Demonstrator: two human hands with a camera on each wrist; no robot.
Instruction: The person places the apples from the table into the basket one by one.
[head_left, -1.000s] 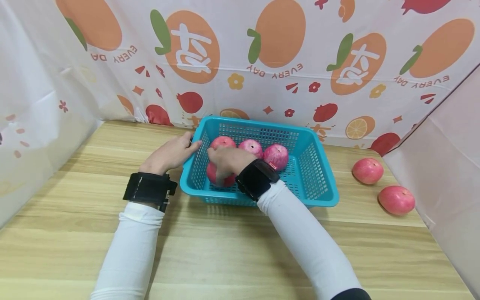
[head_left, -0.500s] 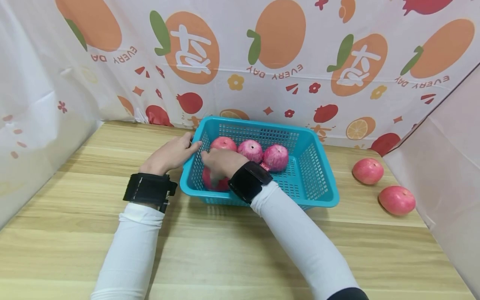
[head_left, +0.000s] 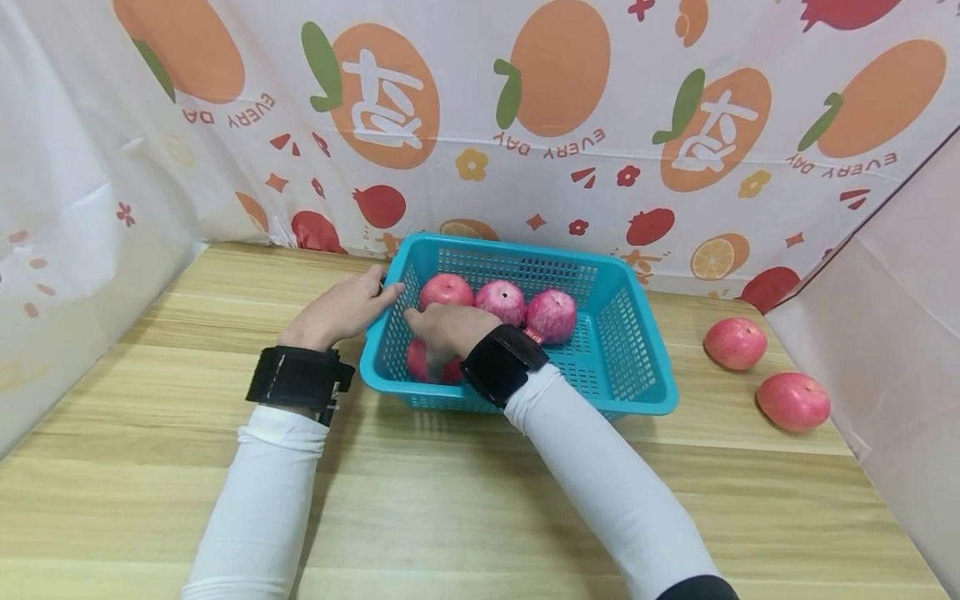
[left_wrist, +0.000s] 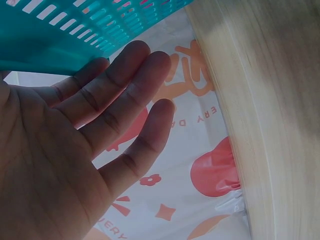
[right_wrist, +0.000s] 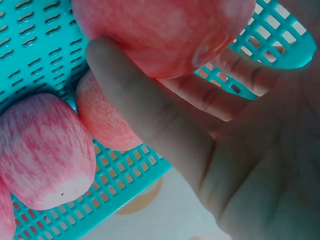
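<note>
1. Apple [right_wrist: 165, 35]: inside the basket [head_left: 651, 403], near left corner, under the right hand [head_left: 453, 327]; whether it touches the bottom is hidden.
2. Right hand: grasping that apple, thumb along one side, fingers round the other.
3. Left hand [head_left: 341, 310]: thumb on the basket's left rim, fingers loosely extended outside the wall; no firm clench shows.
4. Around: three other apples [head_left: 501, 302] along the far side of the basket, two loose apples [head_left: 735, 342] on the table [head_left: 420, 517], well apart from it.
5. Handling, judged: probably firm and stiff, moderate weight, maybe lighter if a model. Skin looks smooth, so may slip or roll; would likely bruise if dropped.
6. Best hold: thumb and fingers opposed across the widest part, palm over the top. Poor hold: a fingertip pinch near the ends.
7. Basket: looks like thin, light plastic, likely to slide; the rim is the place to steady it.
</note>
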